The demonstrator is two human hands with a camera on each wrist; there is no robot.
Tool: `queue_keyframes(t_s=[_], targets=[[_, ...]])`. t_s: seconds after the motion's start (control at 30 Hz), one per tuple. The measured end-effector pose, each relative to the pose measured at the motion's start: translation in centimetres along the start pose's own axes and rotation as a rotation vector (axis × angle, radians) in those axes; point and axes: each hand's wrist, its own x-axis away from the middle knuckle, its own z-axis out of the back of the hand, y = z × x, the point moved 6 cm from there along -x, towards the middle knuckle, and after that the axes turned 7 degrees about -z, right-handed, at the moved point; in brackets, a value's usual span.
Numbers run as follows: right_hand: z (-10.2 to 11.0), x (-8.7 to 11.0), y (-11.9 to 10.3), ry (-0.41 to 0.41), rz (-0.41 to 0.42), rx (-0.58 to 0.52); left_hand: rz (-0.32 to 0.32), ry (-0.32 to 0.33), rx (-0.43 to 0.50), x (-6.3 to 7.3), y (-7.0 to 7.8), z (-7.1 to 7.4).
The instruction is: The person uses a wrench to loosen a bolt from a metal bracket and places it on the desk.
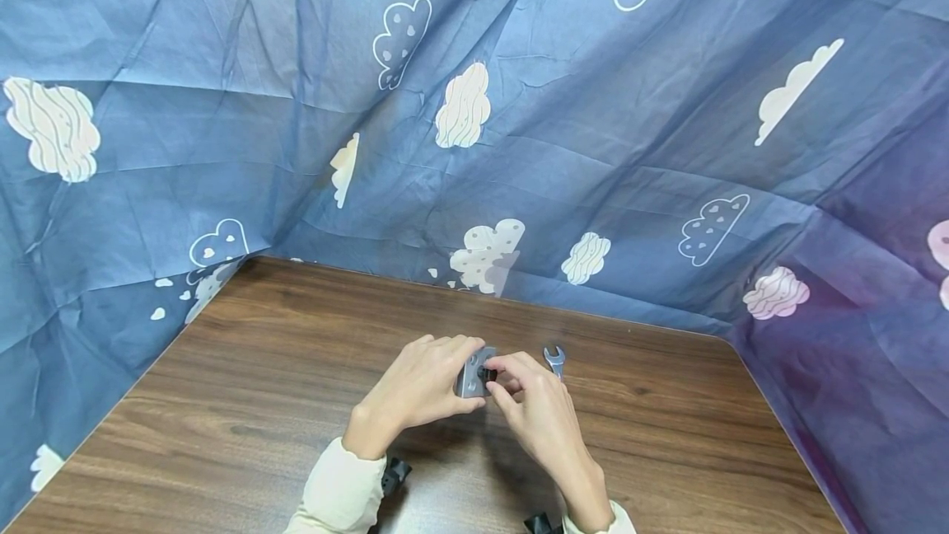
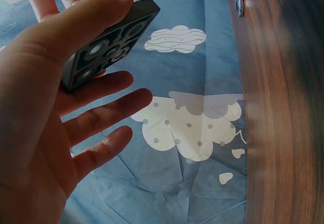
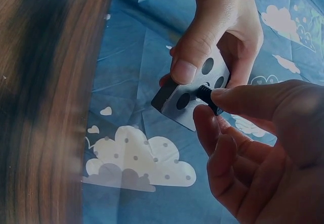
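My left hand (image 1: 423, 381) grips a small grey rectangular block (image 1: 472, 379) by its edges, above the table. Several round holes show on the block's flat face (image 3: 187, 114) in the right wrist view; recesses mark its other side (image 2: 109, 49) in the left wrist view. My right hand (image 1: 537, 406) pinches a black threaded bolt (image 3: 206, 95) between thumb and fingers. The bolt's end meets the middle of the block's face; how deep it sits is hidden. Just beyond the right hand lies an open-end wrench (image 1: 554, 359), its handle partly covered by that hand.
A brown wood-grain table (image 1: 259, 402) lies below both hands. Blue cloth (image 1: 563, 147) with white cloud prints rises behind it and at both sides. Black wrist gear (image 1: 395, 476) shows beside the left sleeve (image 1: 337, 489).
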Motion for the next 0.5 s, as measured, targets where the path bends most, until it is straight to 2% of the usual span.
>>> queue_keyframes(t_s=[0.2,0.5], targets=[[-0.03,0.04,0.09,-0.007,-0.010,-0.012,0.002,0.002,0.001,0.07,-0.06,0.07],[-0.02,-0.25,0.53,-0.014,-0.103,-0.018,0.002,0.003,-0.003,0.02,-0.09,0.13]])
